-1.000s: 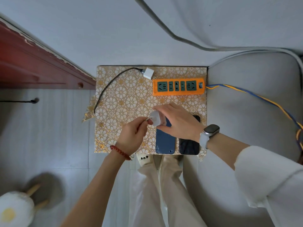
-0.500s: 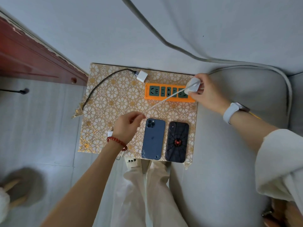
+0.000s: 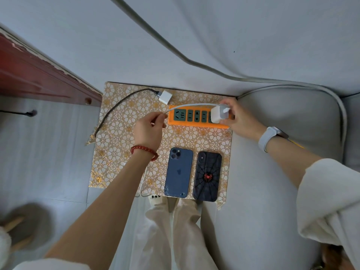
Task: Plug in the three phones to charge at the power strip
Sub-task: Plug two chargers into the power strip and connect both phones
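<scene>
Both arms reach forward, left hand [image 3: 148, 127] pinched closed, right hand [image 3: 239, 118] gripping with fingers curled

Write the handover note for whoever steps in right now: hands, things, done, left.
Right hand: shut on the white charger block, at the right end of the orange power strip; seating not confirmed.
Left hand: pinching that block's white cable.
Blue phone and black spider-web-case phone lie face down, unplugged. Second white charger with black cord lies unplugged behind the strip.
Left: seat block, connect all phones; third phone not clearly visible.
</scene>
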Demonstrator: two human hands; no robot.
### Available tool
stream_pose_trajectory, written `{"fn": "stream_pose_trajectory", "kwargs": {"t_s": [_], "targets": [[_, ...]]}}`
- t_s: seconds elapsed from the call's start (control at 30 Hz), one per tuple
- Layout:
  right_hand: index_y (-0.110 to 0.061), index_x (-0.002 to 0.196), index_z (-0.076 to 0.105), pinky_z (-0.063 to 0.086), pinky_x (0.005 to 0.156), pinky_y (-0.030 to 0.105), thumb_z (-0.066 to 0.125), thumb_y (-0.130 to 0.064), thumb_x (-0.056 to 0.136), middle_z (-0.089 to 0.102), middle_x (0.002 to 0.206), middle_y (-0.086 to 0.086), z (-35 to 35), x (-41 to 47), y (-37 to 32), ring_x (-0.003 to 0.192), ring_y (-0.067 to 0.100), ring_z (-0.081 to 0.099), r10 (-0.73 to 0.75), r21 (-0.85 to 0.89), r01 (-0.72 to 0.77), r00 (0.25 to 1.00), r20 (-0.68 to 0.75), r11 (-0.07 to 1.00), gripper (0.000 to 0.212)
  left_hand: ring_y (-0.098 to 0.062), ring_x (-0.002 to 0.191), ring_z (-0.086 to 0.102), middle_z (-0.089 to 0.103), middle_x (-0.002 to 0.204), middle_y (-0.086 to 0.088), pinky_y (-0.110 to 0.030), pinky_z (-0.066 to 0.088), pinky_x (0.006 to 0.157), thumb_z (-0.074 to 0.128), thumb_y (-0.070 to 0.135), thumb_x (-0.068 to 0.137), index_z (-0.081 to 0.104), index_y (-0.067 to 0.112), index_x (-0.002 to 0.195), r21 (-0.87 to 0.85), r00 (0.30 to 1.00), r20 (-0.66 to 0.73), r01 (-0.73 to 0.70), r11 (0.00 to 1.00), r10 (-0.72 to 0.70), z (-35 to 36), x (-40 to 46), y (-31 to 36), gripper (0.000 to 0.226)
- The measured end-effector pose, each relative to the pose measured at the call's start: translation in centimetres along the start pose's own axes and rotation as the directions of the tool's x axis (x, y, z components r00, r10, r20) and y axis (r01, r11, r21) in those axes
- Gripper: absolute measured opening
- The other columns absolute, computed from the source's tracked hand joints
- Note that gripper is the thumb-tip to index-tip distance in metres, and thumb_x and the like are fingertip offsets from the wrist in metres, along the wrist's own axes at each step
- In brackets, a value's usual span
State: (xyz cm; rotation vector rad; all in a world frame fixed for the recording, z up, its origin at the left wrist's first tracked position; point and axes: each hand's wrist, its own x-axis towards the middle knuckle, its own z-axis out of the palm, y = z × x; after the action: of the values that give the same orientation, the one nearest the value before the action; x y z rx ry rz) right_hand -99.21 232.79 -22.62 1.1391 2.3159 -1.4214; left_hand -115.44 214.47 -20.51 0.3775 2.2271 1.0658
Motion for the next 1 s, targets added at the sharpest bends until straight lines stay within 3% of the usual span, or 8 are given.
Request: {"fn": "stream_pose_trajectory", "kwargs": {"t_s": [0.23,0.33,0.43,0.5,0.57,0.8,0.9,1.0], "targets": [[-0.011,0.123,0.041,0.043,0.088,0.038,0.063,-0.002,0.078,0.053,0.124,0.013,1.4,0.1,-0.4,0.107,0.031,0.052,-0.008,-0.113,-0.001,0.997,-0.078,0.994,0.051,0.003,0.034,0.041,0.056,0.062,0.008,-0.006,0.029,0.035,0.049,0.017,0.091,0.063,0.018,0.086,-0.009,1.000,-0.021,0.006,1.000,-0.006,0.2,0.2,-0.2,0.015],[-0.014,0.127,0.043,0.039,0.078,0.028,0.063,-0.015,0.082,0.053,0.118,0.006,1.2,0.0,-0.8,0.096,0.020,0.051,-0.012,-0.072,0.008,0.998,-0.054,0.997,0.049,-0.002,0.039,0.042,0.056,0.063,0.008,-0.010,0.033,0.038,0.047,0.018,0.092,0.063,0.018,0.087,-0.003,0.999,-0.037,0.004,1.000,-0.004,0.0,0.3,-0.3,0.017],[-0.013,0.127,0.048,0.038,0.082,0.028,0.057,-0.015,0.086,0.054,0.123,0.011,1.3,0.1,-1.0,0.099,0.020,0.050,-0.011,0.003,0.012,0.994,-0.112,1.000,0.042,-0.001,0.039,0.044,0.056,0.063,0.008,-0.010,0.035,0.039,0.047,0.017,0.092,0.062,0.020,0.084,-0.001,0.998,-0.055,-0.006,1.000,0.006,-0.2,0.6,-0.4,0.017],[-0.014,0.127,0.049,0.041,0.089,0.034,0.056,-0.014,0.087,0.056,0.115,0.013,1.8,0.2,-0.8,0.100,0.023,0.049,-0.004,0.003,0.004,0.992,-0.128,1.000,0.041,-0.003,0.043,0.043,0.055,0.063,0.008,-0.013,0.036,0.041,0.047,0.017,0.092,0.063,0.018,0.086,0.006,0.999,-0.054,-0.004,1.000,0.004,-0.3,0.7,-0.5,0.017],[-0.016,0.125,0.049,0.043,0.086,0.037,0.054,-0.014,0.087,0.057,0.109,0.014,2.2,0.3,-0.7,0.095,0.025,0.051,0.020,0.009,-0.019,0.995,-0.102,1.000,0.038,-0.007,0.047,0.043,0.055,0.063,0.008,-0.012,0.037,0.042,0.047,0.017,0.092,0.064,0.016,0.088,0.012,0.999,-0.051,-0.006,1.000,0.007,-0.2,0.8,-0.5,0.017],[-0.016,0.133,0.041,0.037,0.104,0.044,0.052,-0.017,0.090,0.047,0.137,0.014,2.3,1.2,-1.1,0.123,0.033,0.045,0.130,0.015,-0.129,0.988,-0.083,0.992,0.045,-0.010,0.048,0.043,0.056,0.063,0.007,-0.021,0.037,0.047,0.047,0.018,0.092,0.065,0.014,0.091,-0.017,1.000,-0.010,0.022,1.000,-0.022,0.1,0.6,-0.1,0.019],[-0.019,0.133,0.042,0.040,0.102,0.045,0.050,-0.021,0.090,0.048,0.137,0.013,2.6,0.9,-0.9,0.122,0.034,0.046,0.135,-0.026,-0.139,0.985,-0.105,0.990,0.043,-0.012,0.051,0.046,0.055,0.064,0.004,-0.025,0.042,0.051,0.046,0.018,0.092,0.064,0.013,0.092,-0.047,0.998,0.051,0.050,0.998,-0.047,-0.1,-0.6,-0.3,0.019],[-0.022,0.133,0.041,0.043,0.097,0.042,0.047,-0.023,0.092,0.048,0.138,0.012,3.1,1.0,-0.6,0.121,0.035,0.047,0.127,-0.088,-0.141,0.981,-0.145,0.986,0.042,-0.014,0.057,0.051,0.055,0.065,0.000,-0.034,0.051,0.064,0.048,0.016,0.091,0.063,0.007,0.093,-0.083,0.987,0.122,0.112,0.990,-0.102,-1.0,-2.3,-1.6,0.017]]}}
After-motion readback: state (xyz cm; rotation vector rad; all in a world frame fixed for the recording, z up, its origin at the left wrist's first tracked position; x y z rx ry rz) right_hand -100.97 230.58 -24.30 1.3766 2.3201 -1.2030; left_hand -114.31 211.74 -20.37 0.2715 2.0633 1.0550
